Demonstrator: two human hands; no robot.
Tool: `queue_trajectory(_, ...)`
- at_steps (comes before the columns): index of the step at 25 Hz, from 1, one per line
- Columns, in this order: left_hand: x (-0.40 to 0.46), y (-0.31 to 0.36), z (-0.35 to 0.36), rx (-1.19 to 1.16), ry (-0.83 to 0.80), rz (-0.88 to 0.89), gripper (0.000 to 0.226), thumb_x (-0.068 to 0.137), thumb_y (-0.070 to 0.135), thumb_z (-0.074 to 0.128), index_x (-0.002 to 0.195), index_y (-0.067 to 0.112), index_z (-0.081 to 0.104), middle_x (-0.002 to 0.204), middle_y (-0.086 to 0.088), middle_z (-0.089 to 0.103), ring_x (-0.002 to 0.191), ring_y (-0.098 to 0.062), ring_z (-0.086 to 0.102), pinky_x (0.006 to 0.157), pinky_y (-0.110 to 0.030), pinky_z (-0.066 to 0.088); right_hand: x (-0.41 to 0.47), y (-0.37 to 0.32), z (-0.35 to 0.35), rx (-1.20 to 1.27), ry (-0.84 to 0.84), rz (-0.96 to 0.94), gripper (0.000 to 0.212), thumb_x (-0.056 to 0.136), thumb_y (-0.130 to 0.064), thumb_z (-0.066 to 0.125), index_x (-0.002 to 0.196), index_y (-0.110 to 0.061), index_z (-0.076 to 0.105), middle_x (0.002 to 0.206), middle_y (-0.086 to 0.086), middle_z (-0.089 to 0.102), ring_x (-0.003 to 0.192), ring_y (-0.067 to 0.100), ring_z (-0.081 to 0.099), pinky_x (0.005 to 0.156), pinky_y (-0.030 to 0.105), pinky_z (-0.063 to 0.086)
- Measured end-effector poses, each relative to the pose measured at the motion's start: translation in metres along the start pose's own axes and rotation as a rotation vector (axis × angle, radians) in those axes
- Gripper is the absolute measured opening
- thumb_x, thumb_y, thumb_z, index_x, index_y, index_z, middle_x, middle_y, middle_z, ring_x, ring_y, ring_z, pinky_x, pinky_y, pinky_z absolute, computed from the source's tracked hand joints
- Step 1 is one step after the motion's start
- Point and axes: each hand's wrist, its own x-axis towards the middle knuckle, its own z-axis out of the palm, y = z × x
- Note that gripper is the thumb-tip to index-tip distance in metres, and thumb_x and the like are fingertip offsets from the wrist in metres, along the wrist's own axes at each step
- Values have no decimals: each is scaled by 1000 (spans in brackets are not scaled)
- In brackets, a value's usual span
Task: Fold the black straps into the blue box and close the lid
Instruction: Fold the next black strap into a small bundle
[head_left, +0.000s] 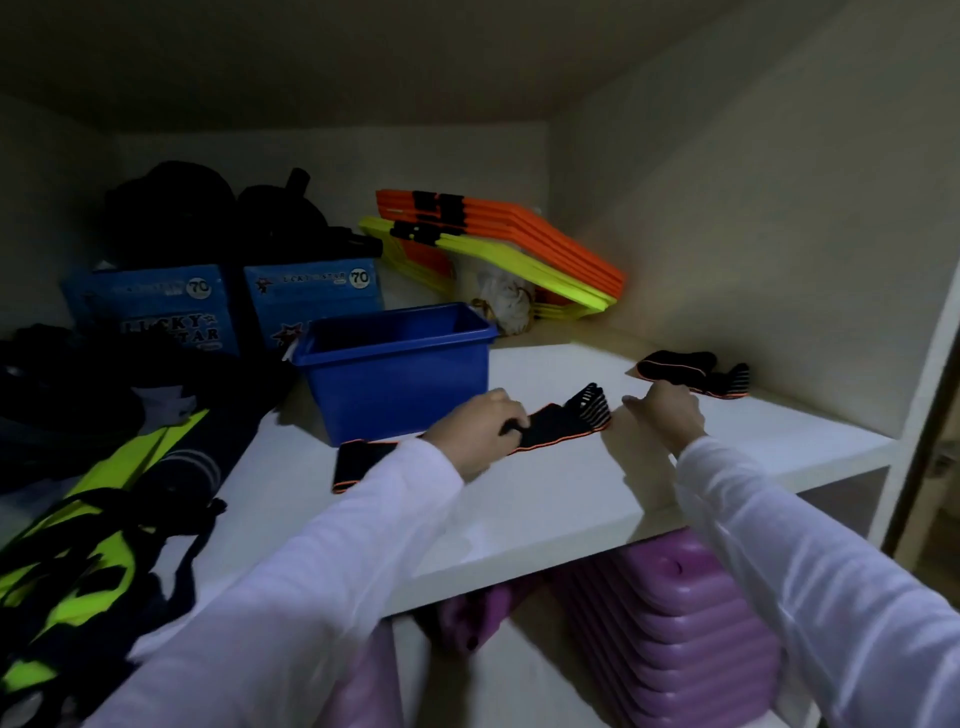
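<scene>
White shelving fills the view, with one broad shelf running from lower left to the right edge, walled behind and on the right. One open blue box sits near the middle of the frame, its lid nowhere in sight. Two black straps with orange edging lie on the shelf: one strap stretched flat just in front of the box, and a second strap bunched at the right, close to the side wall. Two hands in white sleeves work the stretched strap. The left hand curls its fingers round the strap's middle, gripping it; the right hand rests with bent fingers just beyond the strap's striped end, and I cannot tell whether it holds anything. Two blue cartons printed "70" stand behind the box at upper left, and one stack of orange and yellow frames leans at the back. Bare shelf lies open between the strap and the front edge; neon-yellow clothing crowds the lower left. Purple ribbed blocks sit beneath.
</scene>
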Motion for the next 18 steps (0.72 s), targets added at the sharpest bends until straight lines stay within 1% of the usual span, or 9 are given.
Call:
queue_trajectory(2, 19, 27, 14, -73, -95, 116, 31, 92, 17, 49, 120, 13, 62, 127, -6, 54, 116, -22, 54, 101, -31, 43, 12, 12, -10, -51, 47, -10, 48, 91, -35, 54, 122, 2, 55, 131, 26, 49, 125, 41, 43, 99, 44, 40)
queue_trajectory(4, 34, 44, 29, -130, -188, 174, 32, 92, 19, 53, 122, 12, 61, 132, -4, 52, 123, -18, 50, 104, -23, 39, 23, 23, -19, -100, 56, -12, 46, 92, -29, 53, 125, 3, 51, 133, 26, 44, 126, 41, 39, 101, 45, 38)
queue_trajectory(6, 45, 52, 43, -200, -256, 200, 34, 92, 18, 55, 123, 8, 61, 132, -6, 52, 124, -16, 50, 95, -8, 34, 34, 32, -27, -138, 36, -26, 45, 92, -18, 52, 129, 5, 46, 135, 25, 40, 128, 40, 36, 103, 44, 36)
queue_trajectory(7, 50, 54, 48, -216, -263, 205, 34, 92, 19, 56, 123, 6, 61, 131, -7, 53, 123, -16, 51, 90, -3, 32, 40, 36, -29, -156, 10, -44, 44, 91, -14, 51, 130, 6, 44, 135, 25, 39, 129, 40, 36, 104, 44, 36)
queue_trajectory(9, 59, 53, 55, -234, -237, 208, 35, 91, 20, 57, 122, 5, 62, 129, -7, 55, 121, -15, 54, 82, 5, 32, 51, 43, -31, -193, -56, -97, 43, 90, -11, 50, 129, 7, 45, 136, 25, 39, 129, 39, 37, 107, 41, 35)
queue_trajectory(11, 68, 52, 57, -228, -207, 229, 34, 89, 21, 60, 119, 5, 64, 125, -8, 58, 114, -14, 56, 73, 14, 29, 57, 46, -30, -232, -98, -128, 42, 89, -11, 48, 127, 6, 47, 137, 24, 41, 130, 37, 37, 110, 40, 34)
queue_trajectory(14, 74, 51, 58, -240, -205, 244, 32, 87, 20, 64, 115, 5, 67, 119, -9, 60, 98, -5, 53, 68, 15, 29, 56, 45, -28, -275, -126, -87, 42, 93, -15, 38, 131, 1, 46, 141, 21, 41, 133, 35, 37, 112, 41, 30)
queue_trajectory(16, 77, 48, 60, -272, -204, 238, 31, 85, 18, 66, 112, 5, 68, 115, -9, 60, 97, -4, 52, 70, 14, 31, 52, 43, -29, -289, -133, -48, 43, 96, -19, 33, 135, -2, 43, 144, 20, 41, 133, 35, 39, 112, 40, 28)
queue_trajectory(18, 80, 45, 60, -309, -239, 209, 31, 83, 19, 68, 112, 7, 69, 110, -1, 57, 99, -3, 53, 72, 14, 33, 50, 43, -30, -304, -116, -47, 44, 96, -19, 33, 135, -1, 44, 143, 19, 43, 132, 34, 41, 111, 38, 29)
